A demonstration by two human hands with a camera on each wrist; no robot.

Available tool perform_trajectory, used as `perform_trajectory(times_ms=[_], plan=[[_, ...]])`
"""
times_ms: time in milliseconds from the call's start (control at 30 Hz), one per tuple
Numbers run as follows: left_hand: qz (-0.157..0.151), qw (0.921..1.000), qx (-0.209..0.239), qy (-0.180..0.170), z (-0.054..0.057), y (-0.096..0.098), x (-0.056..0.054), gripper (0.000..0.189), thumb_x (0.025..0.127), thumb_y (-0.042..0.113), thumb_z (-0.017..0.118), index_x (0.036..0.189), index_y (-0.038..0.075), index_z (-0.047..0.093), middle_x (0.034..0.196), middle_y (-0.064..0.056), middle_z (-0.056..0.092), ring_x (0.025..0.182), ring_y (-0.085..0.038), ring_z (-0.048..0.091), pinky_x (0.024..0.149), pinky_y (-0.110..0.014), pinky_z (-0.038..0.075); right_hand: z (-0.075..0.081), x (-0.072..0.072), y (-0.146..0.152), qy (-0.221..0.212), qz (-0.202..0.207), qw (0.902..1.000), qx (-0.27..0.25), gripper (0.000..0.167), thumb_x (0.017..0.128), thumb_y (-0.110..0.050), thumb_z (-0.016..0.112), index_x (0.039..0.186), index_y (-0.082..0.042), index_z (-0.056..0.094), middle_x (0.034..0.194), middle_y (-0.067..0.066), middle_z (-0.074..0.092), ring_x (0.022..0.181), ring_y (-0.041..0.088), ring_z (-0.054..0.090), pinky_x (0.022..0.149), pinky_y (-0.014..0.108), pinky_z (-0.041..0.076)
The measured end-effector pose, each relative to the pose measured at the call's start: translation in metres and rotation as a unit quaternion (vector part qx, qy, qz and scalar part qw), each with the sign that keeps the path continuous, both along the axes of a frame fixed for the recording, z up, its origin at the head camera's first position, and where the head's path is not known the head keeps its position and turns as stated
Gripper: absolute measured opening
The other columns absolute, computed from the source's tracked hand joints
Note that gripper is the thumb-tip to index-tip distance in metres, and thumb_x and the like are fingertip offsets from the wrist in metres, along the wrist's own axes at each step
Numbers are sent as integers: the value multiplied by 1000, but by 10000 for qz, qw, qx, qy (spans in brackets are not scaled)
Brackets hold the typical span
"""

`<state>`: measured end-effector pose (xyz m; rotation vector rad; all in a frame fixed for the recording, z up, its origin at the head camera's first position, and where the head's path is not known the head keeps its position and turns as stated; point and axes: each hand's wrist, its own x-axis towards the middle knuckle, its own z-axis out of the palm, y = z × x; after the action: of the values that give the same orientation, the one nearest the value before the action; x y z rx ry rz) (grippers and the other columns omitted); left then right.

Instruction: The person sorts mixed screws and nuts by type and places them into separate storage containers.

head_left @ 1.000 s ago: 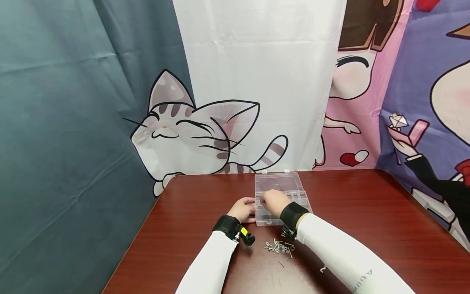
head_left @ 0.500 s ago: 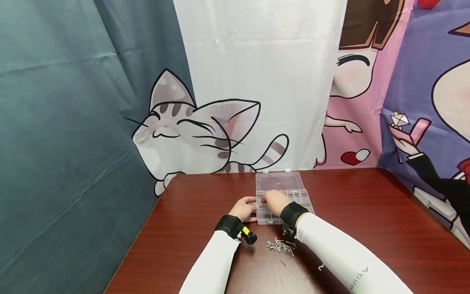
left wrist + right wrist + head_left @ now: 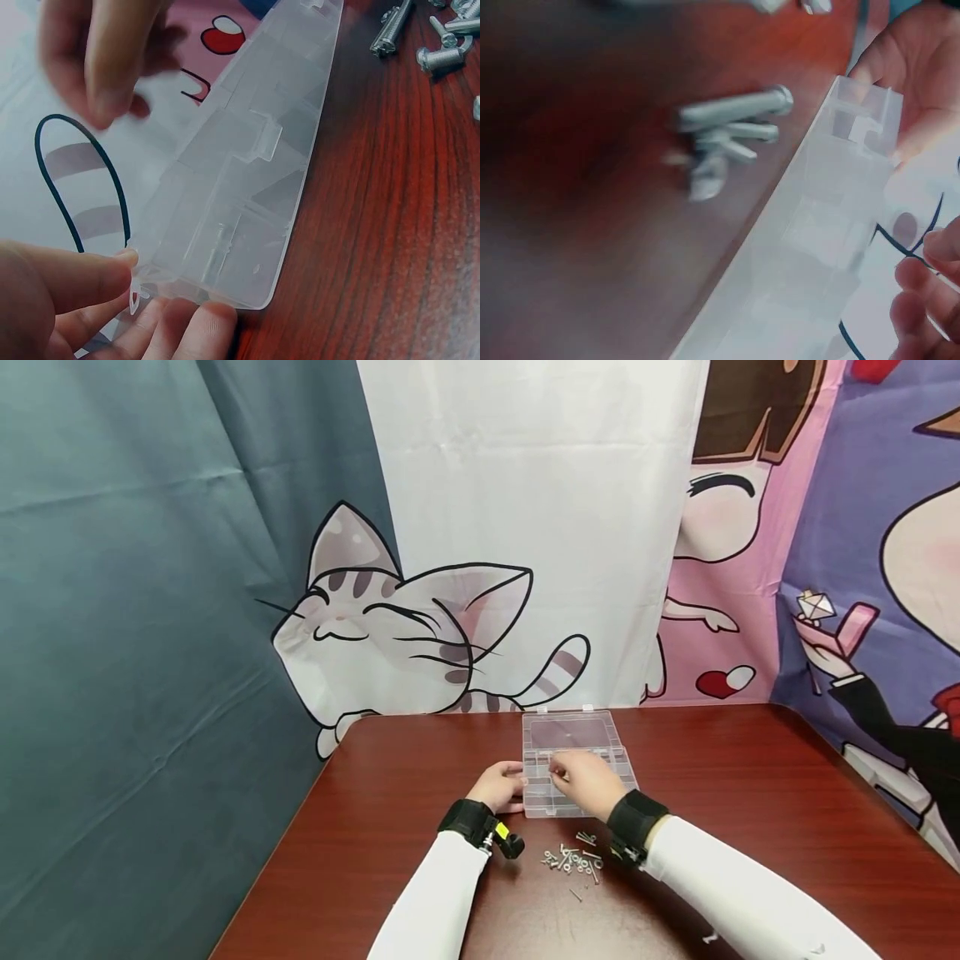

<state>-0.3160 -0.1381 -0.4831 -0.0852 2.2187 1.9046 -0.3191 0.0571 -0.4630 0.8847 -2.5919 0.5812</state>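
A clear plastic compartment box (image 3: 538,812) lies on the table with its lid (image 3: 567,732) folded back. My left hand (image 3: 495,787) grips the box's left side; in the left wrist view its thumb is at the rim and its fingers lie along the wall. A bolt (image 3: 216,253) shows in the end compartment. Over the compartments hovers my right hand (image 3: 591,783), fingers loosely bent. In the right wrist view its fingertips (image 3: 911,307) appear apart, with nothing seen between them.
Several loose bolts and nuts (image 3: 573,860) are piled on the brown table (image 3: 390,852) in front of the box. A smaller cluster of bolts (image 3: 735,124) lies close to the box's front wall. Behind the table hangs a printed cloth (image 3: 540,527).
My right hand has drawn back to the right over the box, and its fingers have loosened. The small cluster of bolts beneath that wrist is now uncovered. The left hand keeps its place.
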Motion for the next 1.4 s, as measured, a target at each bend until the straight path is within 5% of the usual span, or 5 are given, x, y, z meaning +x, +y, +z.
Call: perform_trajectory(times_ms=[200, 467, 1233, 1400], plan=[[-41, 10000, -34, 1, 0, 2, -1, 42, 98, 4, 58, 139, 0, 51, 121, -15, 64, 94, -21, 66, 71, -38, 60, -3, 28, 33, -275, -76, 9994, 180, 9, 88, -16, 73, 82, -21, 67, 74, -14, 58, 69, 5, 53, 64, 29, 48], [-98, 9999, -97, 23, -1, -1, -3, 42, 98, 6, 59, 139, 0, 51, 120, -14, 63, 94, -21, 67, 71, -38, 60, 3, 59, 51, -443, 386, 9972, 452, 16, 83, -13, 75, 75, -21, 64, 67, -15, 52, 61, 3, 47, 56, 26, 42], [-78, 10000, -57, 3, -4, 0, -6, 43, 98, 6, 60, 140, 2, 52, 122, -14, 63, 94, -22, 67, 70, -38, 60, -11, 56, 44, -971, 499, 9893, 967, 31, 82, -15, 77, 63, -19, 54, 59, -13, 42, 54, 4, 35, 51, 25, 35], [-43, 10000, -22, -31, -5, -1, -4, 42, 98, 6, 59, 139, 2, 52, 122, -14, 63, 94, -22, 66, 70, -39, 60, -9, 58, 43, -976, 510, 9884, 1045, 23, 81, -16, 79, 66, -18, 62, 61, -13, 51, 54, 3, 41, 51, 25, 40]])
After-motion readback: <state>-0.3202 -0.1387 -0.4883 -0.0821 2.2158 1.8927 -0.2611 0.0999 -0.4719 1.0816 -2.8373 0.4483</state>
